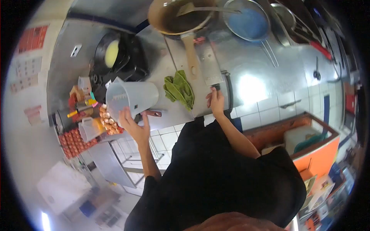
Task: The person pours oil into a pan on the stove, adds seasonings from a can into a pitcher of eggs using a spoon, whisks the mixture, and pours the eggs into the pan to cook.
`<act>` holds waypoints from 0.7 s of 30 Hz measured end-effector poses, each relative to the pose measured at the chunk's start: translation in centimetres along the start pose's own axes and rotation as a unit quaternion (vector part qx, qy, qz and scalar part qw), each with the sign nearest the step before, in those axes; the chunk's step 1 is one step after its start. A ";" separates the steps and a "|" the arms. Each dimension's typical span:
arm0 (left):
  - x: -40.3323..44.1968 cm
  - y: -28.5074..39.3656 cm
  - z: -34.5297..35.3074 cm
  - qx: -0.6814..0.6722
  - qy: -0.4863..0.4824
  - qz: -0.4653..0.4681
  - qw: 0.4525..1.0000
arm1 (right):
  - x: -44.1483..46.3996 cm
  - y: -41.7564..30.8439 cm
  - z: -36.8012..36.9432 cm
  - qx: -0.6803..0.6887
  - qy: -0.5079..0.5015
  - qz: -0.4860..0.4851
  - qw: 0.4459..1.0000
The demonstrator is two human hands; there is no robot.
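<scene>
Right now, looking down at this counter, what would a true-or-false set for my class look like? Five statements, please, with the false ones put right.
1. The left hand touches the translucent container. True.
2. The handle of the large pan points toward the person. True.
3. The green cloth lies inside the large pan. False: it lies on the counter.
4. The right hand is at the cleaver. True.
5. The strainer is left of the large pan. False: right.

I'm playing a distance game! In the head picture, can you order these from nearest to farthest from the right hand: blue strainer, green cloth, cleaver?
From the right hand:
1. Cleaver: handle at the fingers.
2. Green cloth: to its left.
3. Blue strainer: farther back, rightward.
</scene>
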State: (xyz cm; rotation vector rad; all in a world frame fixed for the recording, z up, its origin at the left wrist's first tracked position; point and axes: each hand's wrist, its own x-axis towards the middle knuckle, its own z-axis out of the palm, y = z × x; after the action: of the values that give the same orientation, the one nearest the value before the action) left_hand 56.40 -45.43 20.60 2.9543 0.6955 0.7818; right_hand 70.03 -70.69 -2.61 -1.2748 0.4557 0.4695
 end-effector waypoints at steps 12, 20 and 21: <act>-17.9 -15.7 -8.1 -0.023 0.052 -0.205 0.977 | 1.7 4.7 1.1 -0.148 0.040 -0.162 0.975; -24.6 -48.8 -7.0 -0.179 0.143 -0.419 0.879 | -9.0 10.5 6.5 -0.291 0.175 -0.170 0.925; -25.4 -52.5 -6.4 -0.224 0.139 -0.447 0.855 | -9.6 14.8 5.1 -0.507 0.119 -0.224 0.824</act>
State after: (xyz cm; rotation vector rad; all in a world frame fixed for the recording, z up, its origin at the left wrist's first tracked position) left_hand 11.76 -9.45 8.17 1.7853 1.4789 1.0449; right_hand 54.11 -63.17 -7.68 -2.4274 0.0570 0.1154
